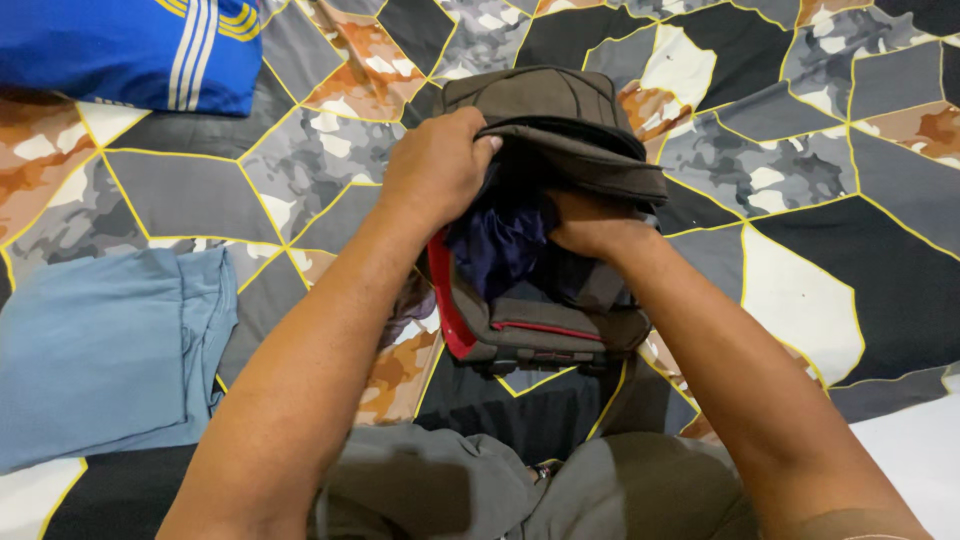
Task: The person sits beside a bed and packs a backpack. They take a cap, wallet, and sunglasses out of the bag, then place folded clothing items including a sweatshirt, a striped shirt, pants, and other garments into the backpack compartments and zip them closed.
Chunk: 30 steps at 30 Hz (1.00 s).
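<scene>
A grey-brown backpack (545, 330) with red trim lies on the patterned bedspread in front of me. My left hand (435, 165) grips the raised top flap of the backpack and holds it open. A dark blue garment (500, 245) sits in the opening. My right hand (590, 225) reaches into the backpack beside the garment; its fingers are hidden inside.
A folded light blue garment (105, 350) lies at the left. A folded bright blue garment with white and yellow stripes (135, 50) sits at the top left. The bedspread (800, 170) has grey, black, white and orange patches. My olive-clad knees (520, 490) are at the bottom.
</scene>
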Tool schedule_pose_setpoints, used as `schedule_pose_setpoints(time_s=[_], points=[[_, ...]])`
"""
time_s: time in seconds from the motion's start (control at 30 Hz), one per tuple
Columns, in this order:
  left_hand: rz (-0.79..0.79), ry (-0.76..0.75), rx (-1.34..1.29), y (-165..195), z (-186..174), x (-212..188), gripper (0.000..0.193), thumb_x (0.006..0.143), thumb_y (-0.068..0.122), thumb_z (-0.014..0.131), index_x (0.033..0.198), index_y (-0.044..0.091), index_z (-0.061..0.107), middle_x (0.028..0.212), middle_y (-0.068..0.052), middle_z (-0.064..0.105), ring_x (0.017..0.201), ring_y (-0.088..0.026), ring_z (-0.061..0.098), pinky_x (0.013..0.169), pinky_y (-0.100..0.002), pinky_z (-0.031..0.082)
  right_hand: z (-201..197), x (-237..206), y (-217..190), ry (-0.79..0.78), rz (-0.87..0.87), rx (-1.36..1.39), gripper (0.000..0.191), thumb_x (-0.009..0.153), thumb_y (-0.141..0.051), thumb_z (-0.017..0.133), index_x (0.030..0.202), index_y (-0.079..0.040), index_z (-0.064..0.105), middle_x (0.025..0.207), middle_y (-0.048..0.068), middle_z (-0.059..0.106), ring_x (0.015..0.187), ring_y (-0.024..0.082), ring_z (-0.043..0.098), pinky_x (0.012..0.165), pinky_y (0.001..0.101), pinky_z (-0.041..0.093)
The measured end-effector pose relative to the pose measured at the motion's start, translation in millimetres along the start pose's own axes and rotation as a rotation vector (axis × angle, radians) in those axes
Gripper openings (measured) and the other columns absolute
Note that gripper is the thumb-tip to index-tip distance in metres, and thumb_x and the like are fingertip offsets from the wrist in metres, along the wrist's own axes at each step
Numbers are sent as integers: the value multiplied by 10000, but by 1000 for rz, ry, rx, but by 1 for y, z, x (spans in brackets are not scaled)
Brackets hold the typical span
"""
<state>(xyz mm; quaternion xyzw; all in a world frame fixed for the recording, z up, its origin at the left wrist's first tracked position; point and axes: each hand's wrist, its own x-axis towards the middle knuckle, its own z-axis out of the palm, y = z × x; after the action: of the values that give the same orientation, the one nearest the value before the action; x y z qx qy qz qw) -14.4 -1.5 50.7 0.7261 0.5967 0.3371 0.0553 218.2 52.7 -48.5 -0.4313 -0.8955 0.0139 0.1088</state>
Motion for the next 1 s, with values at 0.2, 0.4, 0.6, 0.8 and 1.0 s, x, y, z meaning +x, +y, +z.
schedule_pose_setpoints(time_s=[0.2,0.4,0.6,0.8,1.0], points=[[-15,-42,-19,2,0,-1,275,950,344,658,975,70,670,920,-222,722,912,-465,664,784,-567,497,26,-2,2,-8,126,-107,607,750,-325,754,1285,-54,659,1238,272,656,1158,459,608,1018,533,472],[-39,-41,-26,3,-1,-3,274,938,351,659,982,81,679,920,-216,722,909,-456,668,776,-562,499,25,-9,-9,14,270,-159,556,782,-412,778,1191,-49,674,1205,234,677,1130,426,640,971,550,501],[-39,-44,-30,-2,5,-1,275,951,349,661,993,78,684,933,-217,722,923,-456,667,795,-561,501,5,-48,-29,339,150,-199,733,676,-375,858,1271,-20,619,1295,260,616,1222,448,560,1034,550,428],[-13,-16,-48,-7,8,-1,286,935,351,675,1009,75,685,926,-224,717,913,-462,658,772,-564,497,13,-57,-16,236,82,105,1154,459,-439,937,1384,82,486,1335,359,519,1252,516,462,1041,549,363],[17,-22,-111,-12,6,-4,276,920,345,688,1022,88,691,923,-206,724,915,-443,666,770,-544,508,30,-43,21,-36,298,299,855,627,-278,853,1382,4,566,1349,285,600,1268,420,562,1057,418,463]])
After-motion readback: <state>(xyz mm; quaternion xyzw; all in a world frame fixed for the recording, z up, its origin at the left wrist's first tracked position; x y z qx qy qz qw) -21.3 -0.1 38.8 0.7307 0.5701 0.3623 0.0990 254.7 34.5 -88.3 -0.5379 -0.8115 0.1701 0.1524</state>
